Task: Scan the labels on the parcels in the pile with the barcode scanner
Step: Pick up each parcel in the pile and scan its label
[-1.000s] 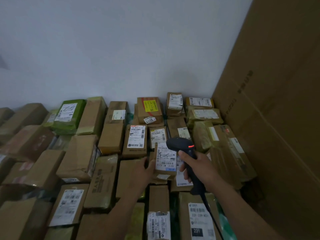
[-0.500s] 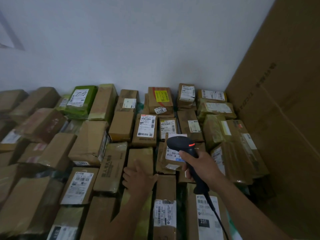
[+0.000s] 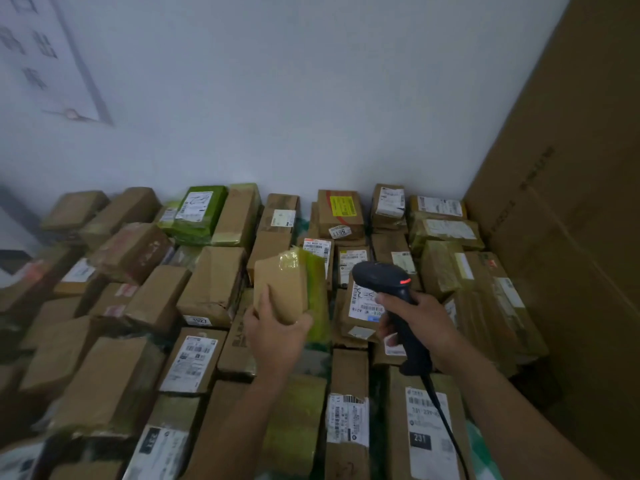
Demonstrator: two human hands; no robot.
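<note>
Gripping parcel and scanner

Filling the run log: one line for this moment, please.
left hand holds parcel, no label showing | right hand grips scanner | next: likely turn parcel

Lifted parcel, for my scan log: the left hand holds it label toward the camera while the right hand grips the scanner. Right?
Not quite: the head view shows only plain cardboard and tape on the lifted parcel, no label. The left hand holds it; the right hand grips the scanner.
</note>
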